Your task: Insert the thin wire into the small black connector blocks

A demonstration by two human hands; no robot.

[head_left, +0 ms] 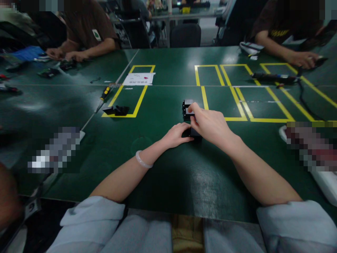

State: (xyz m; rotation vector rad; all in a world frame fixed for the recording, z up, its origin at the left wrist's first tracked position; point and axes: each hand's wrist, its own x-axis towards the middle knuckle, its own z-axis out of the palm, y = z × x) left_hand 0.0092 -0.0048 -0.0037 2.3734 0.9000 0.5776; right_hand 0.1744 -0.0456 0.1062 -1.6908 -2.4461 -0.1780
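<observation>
On the green table in front of me sits a small black part with a silver-grey panel. My right hand reaches over it, thumb and fingers pinched at its near side. Just below, a dark box-like piece lies between the thumb and fingers of my left hand. Whether the two dark pieces are joined is hidden by my hands. My left wrist wears a pale bangle.
Left of my hands stands a black bracket-like part in a yellow taped frame, near a yellow-black screwdriver and a white sheet. A black cylindrical tool with a cord lies right. Co-workers sit across the table.
</observation>
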